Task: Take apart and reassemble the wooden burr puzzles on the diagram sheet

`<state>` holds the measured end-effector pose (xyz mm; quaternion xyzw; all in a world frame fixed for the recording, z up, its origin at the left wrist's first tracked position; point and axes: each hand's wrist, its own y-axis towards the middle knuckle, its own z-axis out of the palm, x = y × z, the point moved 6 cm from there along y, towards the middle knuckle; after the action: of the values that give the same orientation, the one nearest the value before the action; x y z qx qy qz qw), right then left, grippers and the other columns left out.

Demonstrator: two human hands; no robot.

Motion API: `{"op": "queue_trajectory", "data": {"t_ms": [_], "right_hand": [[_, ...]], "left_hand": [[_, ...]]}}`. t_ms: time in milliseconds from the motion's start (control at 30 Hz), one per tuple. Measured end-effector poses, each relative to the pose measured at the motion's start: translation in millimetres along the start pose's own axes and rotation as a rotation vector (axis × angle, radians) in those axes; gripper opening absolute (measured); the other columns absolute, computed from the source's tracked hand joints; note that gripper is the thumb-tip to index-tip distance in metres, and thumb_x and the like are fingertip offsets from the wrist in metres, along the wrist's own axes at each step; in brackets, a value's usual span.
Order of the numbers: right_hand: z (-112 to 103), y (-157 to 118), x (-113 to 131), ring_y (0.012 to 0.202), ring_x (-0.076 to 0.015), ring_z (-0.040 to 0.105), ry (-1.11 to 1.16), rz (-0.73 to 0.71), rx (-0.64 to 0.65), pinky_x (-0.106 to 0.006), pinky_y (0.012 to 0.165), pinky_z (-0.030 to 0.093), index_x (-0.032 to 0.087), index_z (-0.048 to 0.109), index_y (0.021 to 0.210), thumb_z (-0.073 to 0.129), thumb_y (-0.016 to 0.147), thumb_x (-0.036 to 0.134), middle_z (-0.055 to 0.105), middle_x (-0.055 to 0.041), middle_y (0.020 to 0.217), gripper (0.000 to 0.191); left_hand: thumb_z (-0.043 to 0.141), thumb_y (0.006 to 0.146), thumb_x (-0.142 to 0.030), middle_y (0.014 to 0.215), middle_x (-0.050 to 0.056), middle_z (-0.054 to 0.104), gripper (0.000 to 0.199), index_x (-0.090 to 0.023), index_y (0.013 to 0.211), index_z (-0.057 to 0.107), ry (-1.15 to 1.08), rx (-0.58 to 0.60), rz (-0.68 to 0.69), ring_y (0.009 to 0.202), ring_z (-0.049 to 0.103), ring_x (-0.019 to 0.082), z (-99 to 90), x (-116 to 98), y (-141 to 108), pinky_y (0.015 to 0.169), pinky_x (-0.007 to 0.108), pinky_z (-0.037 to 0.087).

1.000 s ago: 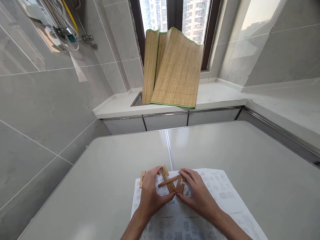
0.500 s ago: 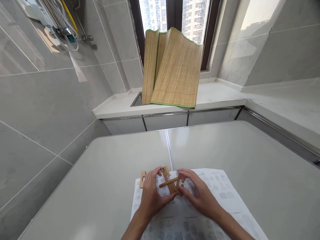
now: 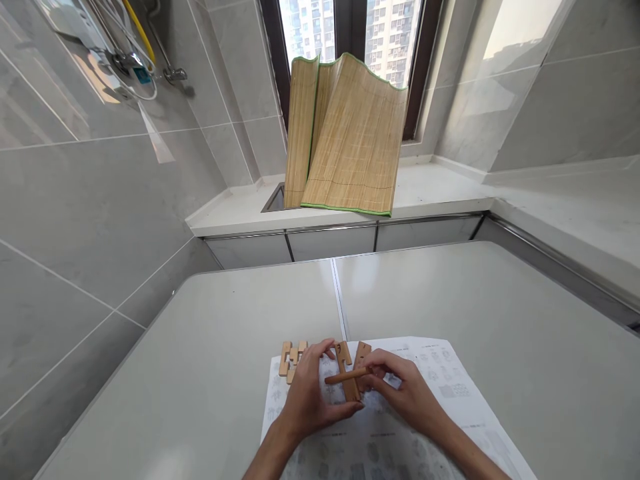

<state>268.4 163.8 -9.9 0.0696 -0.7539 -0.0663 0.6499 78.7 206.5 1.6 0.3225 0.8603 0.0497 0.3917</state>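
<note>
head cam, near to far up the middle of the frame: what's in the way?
Printed sheet → left hand and right hand on the wooden puzzle pieces → bare table → counter ledge → bamboo mat → window.

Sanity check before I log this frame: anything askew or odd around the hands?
Only one oddity: the bamboo mat stands half-unrolled against the window, its lower edge overhanging the counter. On the table, both hands work notched wooden pieces over a printed sheet; the right hand pinches a wooden rod. No spill or damage.
</note>
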Motion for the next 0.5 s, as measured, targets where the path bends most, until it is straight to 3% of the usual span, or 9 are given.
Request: {"op": "queue_trajectory", "data": {"t_ms": [233,500], "right_hand": [[5,-1,-12,0.055,-0.0183,0.067,0.163,0.144,0.074,-0.033,0.065,0.052,0.021,0.069,0.093,0.072,0.092,0.053,0.069,0.0008,0.068,0.032],[9,-4,-22,0.042,-0.0119,0.053,0.234,0.207,0.117,-0.025,0.052,0.038,0.02,0.065,0.091,0.074,0.091,0.055,0.056,0.0068,0.052,0.036]], "left_hand": [[0.091,0.066,-0.039,0.125,0.012,0.064,0.095,-0.027,0.146,0.042,-0.067,0.025,-0.016,0.113,0.066,0.034,0.3,2,0,0.098,0.054,0.057],[0.086,0.076,-0.041,0.13,0.011,0.064,0.082,-0.031,0.147,0.045,-0.127,0.057,-0.059,0.118,0.064,0.035,-0.6,2,0,0.1,0.054,0.056]]}}
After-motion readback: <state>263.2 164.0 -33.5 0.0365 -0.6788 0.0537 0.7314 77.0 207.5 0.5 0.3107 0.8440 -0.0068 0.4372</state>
